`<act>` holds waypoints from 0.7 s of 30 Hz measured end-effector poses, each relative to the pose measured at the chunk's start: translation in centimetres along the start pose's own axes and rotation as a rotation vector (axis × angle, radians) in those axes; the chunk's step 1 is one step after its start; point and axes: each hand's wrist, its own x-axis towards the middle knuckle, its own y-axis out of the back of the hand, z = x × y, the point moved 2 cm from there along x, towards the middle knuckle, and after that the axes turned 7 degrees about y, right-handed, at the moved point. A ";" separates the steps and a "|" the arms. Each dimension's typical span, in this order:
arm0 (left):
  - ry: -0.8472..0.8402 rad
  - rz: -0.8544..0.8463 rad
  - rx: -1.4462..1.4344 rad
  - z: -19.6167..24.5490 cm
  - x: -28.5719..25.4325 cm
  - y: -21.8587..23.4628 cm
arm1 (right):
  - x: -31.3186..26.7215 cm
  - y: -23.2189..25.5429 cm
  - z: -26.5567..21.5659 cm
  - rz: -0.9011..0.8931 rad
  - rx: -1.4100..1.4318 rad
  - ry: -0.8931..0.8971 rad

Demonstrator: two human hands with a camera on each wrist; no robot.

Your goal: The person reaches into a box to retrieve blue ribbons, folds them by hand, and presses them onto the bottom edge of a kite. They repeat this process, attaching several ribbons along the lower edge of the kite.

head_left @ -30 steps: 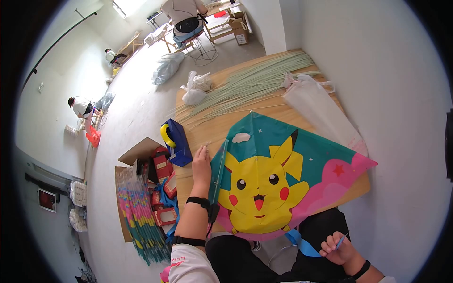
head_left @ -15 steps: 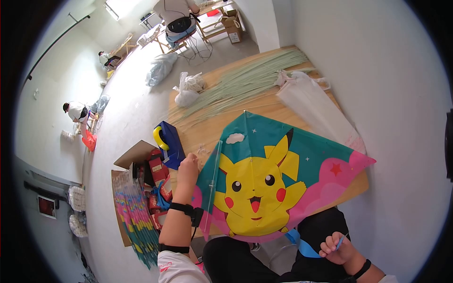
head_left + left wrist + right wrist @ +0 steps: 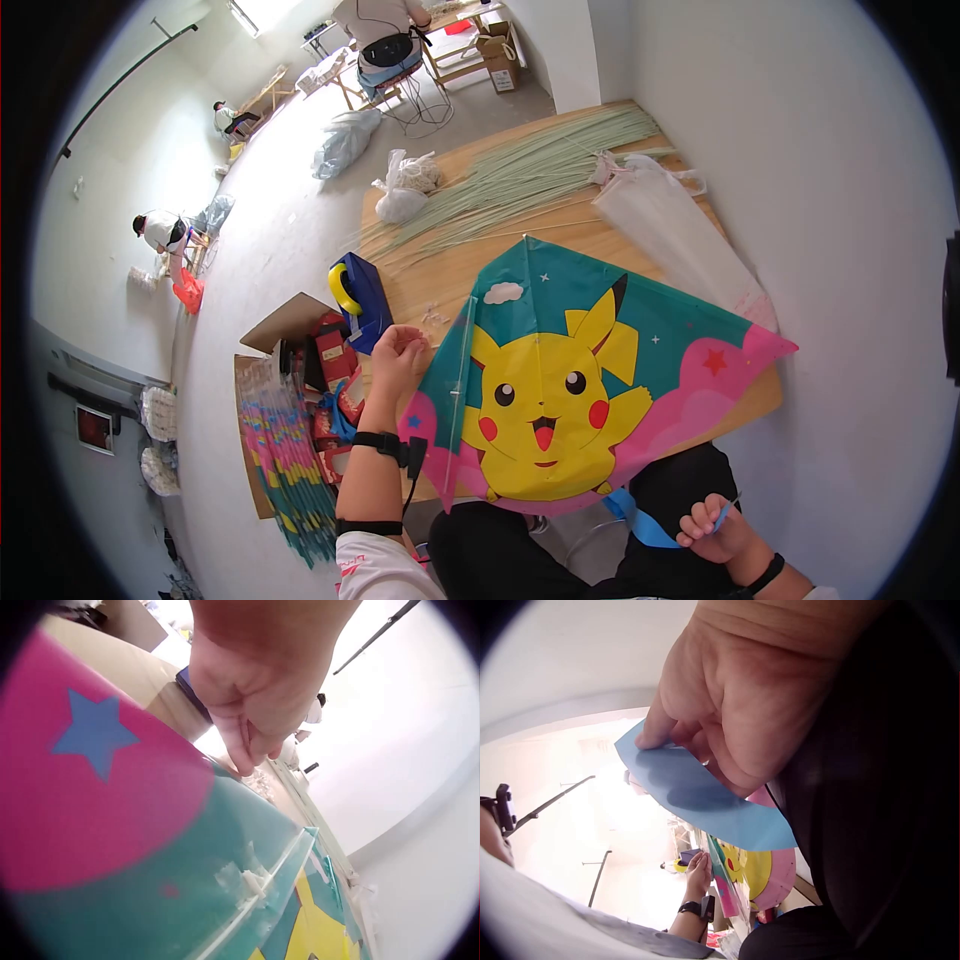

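Note:
A kite (image 3: 545, 400) printed with a yellow cartoon figure, teal sky and pink clouds lies face up on the wooden table (image 3: 430, 275), its near edge reaching over the person's lap. Along its left side a thin rod (image 3: 459, 385) runs, with bits of tape at a joint (image 3: 255, 883). Beside this edge is the left hand (image 3: 396, 355), fingers curled and tips together, close to small white scraps (image 3: 433, 316); I cannot tell whether it pinches one. Low at the right, the right hand (image 3: 712, 528) grips a light blue strip (image 3: 697, 791) between thumb and fingers.
A blue tape dispenser (image 3: 366, 305) with yellow tape stands at the table's left edge. Below it, a carton (image 3: 292, 322) holds red boxes and folded kites (image 3: 290, 470). Thin green sticks (image 3: 540, 165), a white plastic bag (image 3: 680, 225) and a knotted bag (image 3: 402, 203) lie farther back.
The left hand reached along the kite's left edge to the white scraps, then drew back slightly with its fingers curling together. The kite's left side lies flatter. The right hand keeps its grip.

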 end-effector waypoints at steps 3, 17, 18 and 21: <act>0.105 0.019 0.245 1.1 -1.0 0.3 | 0.1 0.1 0.0 -0.018 0.013 -0.012; -0.476 0.011 0.855 0.3 3.3 -4.1 | -0.3 1.0 0.2 0.041 0.012 -0.016; -0.468 0.012 0.797 0.9 3.7 -4.4 | -0.3 1.0 0.2 0.044 0.009 -0.012; -0.483 -0.037 0.605 2.1 4.3 -5.2 | -0.2 0.9 0.3 0.040 0.011 -0.010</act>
